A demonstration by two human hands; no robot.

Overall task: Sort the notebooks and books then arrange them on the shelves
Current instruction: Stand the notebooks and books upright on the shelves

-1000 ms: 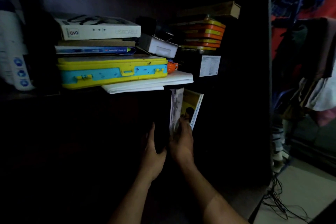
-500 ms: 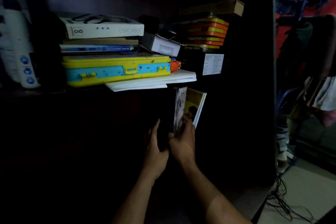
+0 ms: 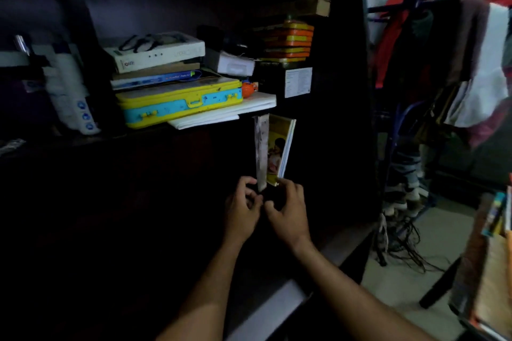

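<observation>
Left hand (image 3: 243, 209) curled at the foot of the grey book (image 3: 261, 152); right hand (image 3: 288, 210) fingers bent, touching the yellow book (image 3: 278, 147); too dark to confirm a hold. Both upright, lower shelf, under the yellow case (image 3: 180, 104). Step: shelving. Next: square them, push far.

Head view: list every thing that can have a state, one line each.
Yellow book: upright on the dark lower shelf, leaning slightly right.
Grey book: upright, left of the yellow one.
Left hand: fingers curled at the grey book's foot; grip unclear.
Right hand: fingers curled at the yellow book's foot; grip unclear.
Yellow-and-blue case: shut, flat under a stack.
</observation>
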